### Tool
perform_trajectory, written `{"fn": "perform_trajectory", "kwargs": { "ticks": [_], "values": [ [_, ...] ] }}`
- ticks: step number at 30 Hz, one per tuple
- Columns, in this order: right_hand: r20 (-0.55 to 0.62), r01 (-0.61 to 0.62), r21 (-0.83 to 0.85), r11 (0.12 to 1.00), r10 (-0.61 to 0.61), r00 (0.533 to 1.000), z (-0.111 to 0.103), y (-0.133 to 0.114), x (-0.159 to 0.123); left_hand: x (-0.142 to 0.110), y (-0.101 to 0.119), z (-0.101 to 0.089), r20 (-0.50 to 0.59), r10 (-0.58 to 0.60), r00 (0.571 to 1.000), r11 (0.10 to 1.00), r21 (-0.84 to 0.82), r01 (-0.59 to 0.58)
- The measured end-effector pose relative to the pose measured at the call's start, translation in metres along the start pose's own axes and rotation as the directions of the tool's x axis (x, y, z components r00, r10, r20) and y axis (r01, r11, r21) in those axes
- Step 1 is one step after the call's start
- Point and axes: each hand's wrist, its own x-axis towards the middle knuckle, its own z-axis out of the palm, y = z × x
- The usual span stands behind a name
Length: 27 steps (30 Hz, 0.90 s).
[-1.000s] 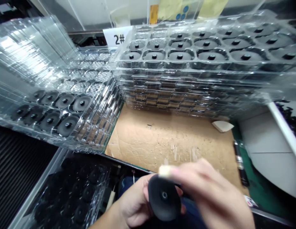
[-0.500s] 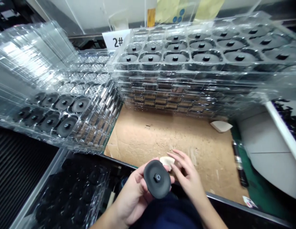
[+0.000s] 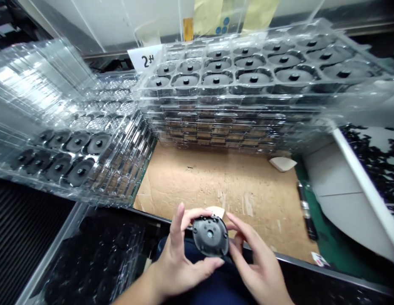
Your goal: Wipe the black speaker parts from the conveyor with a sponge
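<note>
A round black plastic part [image 3: 210, 235] with a small centre hub is held up in front of me at the bottom middle. My left hand [image 3: 179, 264] grips its left rim between thumb and fingers. My right hand [image 3: 255, 262] touches its right edge, fingers curled against it. A small white wedge-shaped piece [image 3: 216, 211] shows just behind the part, on the cardboard.
A brown cardboard sheet [image 3: 222, 186] covers the bench. Stacked clear trays [image 3: 241, 123] with black parts stand behind, and another tray stack [image 3: 73, 156] on the left. A white wedge [image 3: 282, 163] and a dark pen [image 3: 305, 212] lie right. A bin of black parts [image 3: 98, 258] sits lower left.
The black part has been turned over, now showing a ribbed face. My right hand came back from the white piece onto the part's right edge. The view shifted slightly right.
</note>
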Motion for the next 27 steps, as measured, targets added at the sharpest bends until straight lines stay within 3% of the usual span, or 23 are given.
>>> {"fn": "perform_trajectory", "kwargs": {
  "ticks": [3,6,9,11,18,22,27],
  "values": [
    [0.088,0.243,-0.152,0.958,-0.232,0.969,-0.015,-0.006,0.002,0.001,0.004,-0.002,0.018,-0.001,1.000,1.000,0.029,0.001],
    [0.130,0.302,-0.152,0.941,-0.284,0.950,-0.025,-0.015,0.008,0.005,0.003,-0.001,0.002,-0.155,0.988,0.983,-0.094,0.155],
    [0.035,0.135,-0.071,0.988,-0.133,0.991,-0.016,-0.023,0.009,0.008,-0.005,0.001,0.004,-0.412,0.911,0.857,-0.337,0.389],
    [0.025,-0.007,-0.032,0.999,0.007,1.000,-0.003,-0.025,0.008,0.006,-0.013,-0.001,-0.028,-0.488,0.872,0.796,-0.425,0.431],
    [0.254,-0.083,0.080,0.993,0.060,0.965,0.032,-0.015,0.008,-0.030,-0.029,-0.025,-0.229,-0.582,0.780,0.773,-0.453,0.443],
    [0.280,-0.200,0.080,0.977,0.170,0.945,0.035,-0.015,0.012,-0.044,-0.028,-0.035,-0.310,-0.588,0.747,0.783,-0.450,0.429],
    [0.298,-0.189,0.098,0.977,0.152,0.942,0.040,-0.018,0.009,-0.049,-0.028,-0.038,-0.339,-0.578,0.742,0.790,-0.462,0.404]
  ]
}}
